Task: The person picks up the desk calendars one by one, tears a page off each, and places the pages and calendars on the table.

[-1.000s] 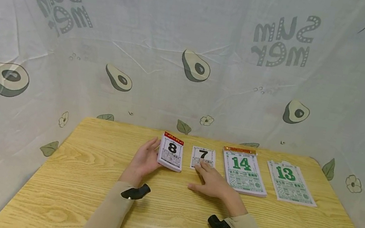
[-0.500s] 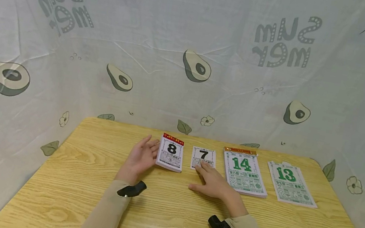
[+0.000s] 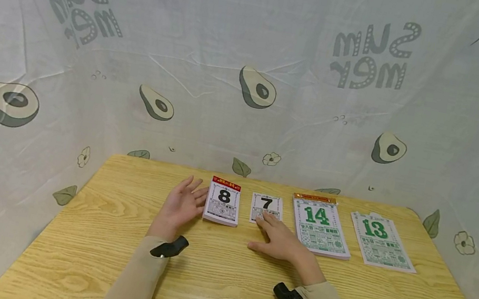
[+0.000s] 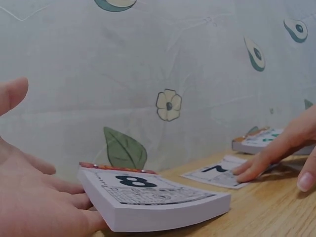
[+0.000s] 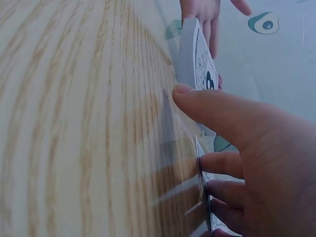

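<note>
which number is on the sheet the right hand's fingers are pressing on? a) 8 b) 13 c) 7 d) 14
c: the right hand lays straight fingertips on the lower edge of the loose calendar sheet printed with a black 7, while the 8 pad lies beside the left hand.

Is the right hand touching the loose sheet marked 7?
Touching. The left wrist view shows the right hand with its fingertips flat on the sheet marked 7; the head view agrees.

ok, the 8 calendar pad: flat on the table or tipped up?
Flat. The pad lies face up on the table; left hand touches its edge.
</note>
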{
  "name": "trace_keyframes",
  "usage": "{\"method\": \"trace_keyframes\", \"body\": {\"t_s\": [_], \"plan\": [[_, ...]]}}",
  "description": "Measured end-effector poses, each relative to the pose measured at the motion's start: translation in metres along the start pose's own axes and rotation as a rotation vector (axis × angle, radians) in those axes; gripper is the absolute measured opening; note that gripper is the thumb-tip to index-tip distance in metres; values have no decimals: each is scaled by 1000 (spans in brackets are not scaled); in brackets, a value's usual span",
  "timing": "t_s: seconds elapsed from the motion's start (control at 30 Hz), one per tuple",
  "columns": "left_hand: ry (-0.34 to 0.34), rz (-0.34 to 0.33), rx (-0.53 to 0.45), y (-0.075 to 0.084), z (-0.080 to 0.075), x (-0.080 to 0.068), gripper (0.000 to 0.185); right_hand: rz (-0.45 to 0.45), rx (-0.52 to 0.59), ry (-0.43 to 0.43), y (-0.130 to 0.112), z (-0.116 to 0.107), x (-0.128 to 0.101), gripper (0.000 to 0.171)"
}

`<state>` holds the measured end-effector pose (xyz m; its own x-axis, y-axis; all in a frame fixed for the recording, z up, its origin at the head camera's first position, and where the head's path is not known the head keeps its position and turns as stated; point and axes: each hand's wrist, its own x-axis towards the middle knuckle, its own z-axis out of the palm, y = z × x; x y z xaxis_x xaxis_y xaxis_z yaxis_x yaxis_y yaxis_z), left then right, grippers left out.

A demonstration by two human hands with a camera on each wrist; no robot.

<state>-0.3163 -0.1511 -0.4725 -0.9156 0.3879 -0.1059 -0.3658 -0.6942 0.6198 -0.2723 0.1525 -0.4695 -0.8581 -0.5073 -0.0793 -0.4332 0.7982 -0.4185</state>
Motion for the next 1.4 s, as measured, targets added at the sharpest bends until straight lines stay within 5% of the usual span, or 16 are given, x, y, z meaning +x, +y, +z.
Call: {"method": "trace_keyframes", "body": {"t_s": [0.43, 0.73, 1.4], "plan": [[-17, 29, 77, -6, -1, 2, 70, -9, 6, -31, 2, -3, 1, 74], [54, 37, 203, -8, 9, 7, 71, -16, -53, -16, 3, -7, -2, 70], [66, 95, 129, -2, 14, 1, 69, -40, -100, 15, 3, -5, -4, 69]]}}
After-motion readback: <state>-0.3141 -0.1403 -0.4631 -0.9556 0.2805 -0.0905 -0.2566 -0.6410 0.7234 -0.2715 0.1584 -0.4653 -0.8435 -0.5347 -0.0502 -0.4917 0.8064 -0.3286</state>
